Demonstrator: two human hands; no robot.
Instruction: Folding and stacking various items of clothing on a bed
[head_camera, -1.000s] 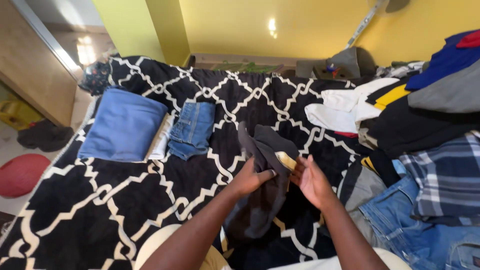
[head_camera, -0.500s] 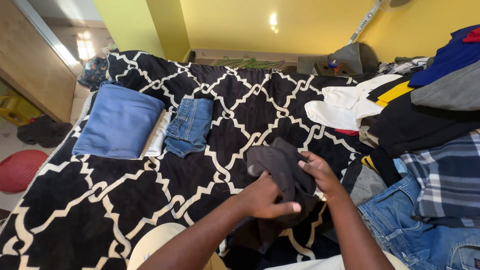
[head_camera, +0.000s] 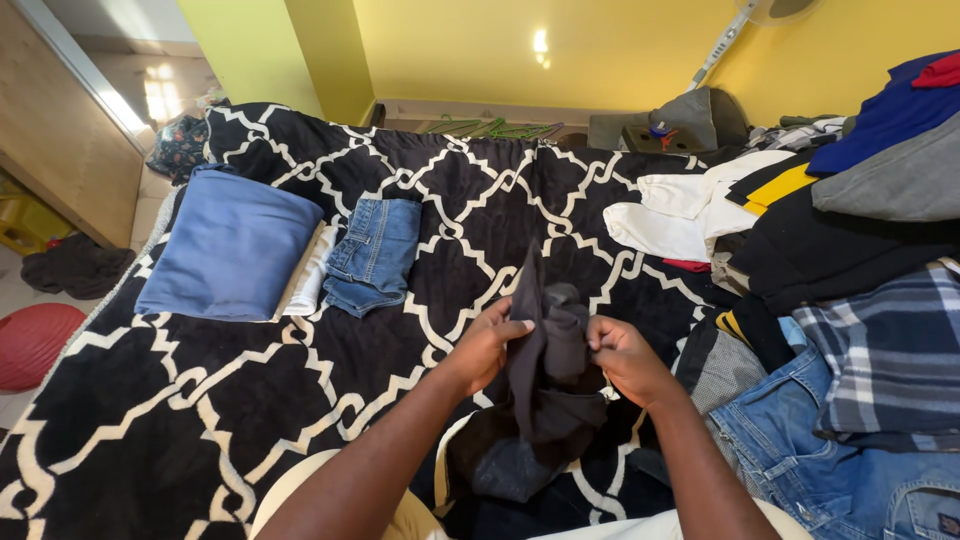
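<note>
My left hand (head_camera: 488, 345) and my right hand (head_camera: 622, 358) both grip a dark grey garment (head_camera: 545, 370), bunched and hanging between them above a black blanket with a white lattice pattern (head_camera: 200, 400). The cloth rises to a point above my left fingers and droops toward my lap. To the left, folded denim shorts (head_camera: 375, 253) lie flat on the blanket. Beside them rests a folded blue garment (head_camera: 230, 255) on top of a white one (head_camera: 305, 280).
A heap of unfolded clothes fills the right side: plaid shirt (head_camera: 880, 350), jeans (head_camera: 830, 470), black top (head_camera: 840, 250), white garment (head_camera: 680, 215). A grey bag (head_camera: 690, 120) sits by the yellow wall. A red round object (head_camera: 30, 340) lies on the floor at the left.
My hands have drawn closer together and bunched the dark garment upright between them; earlier it was spread wider and held lower. The folded pieces at the left have not moved.
</note>
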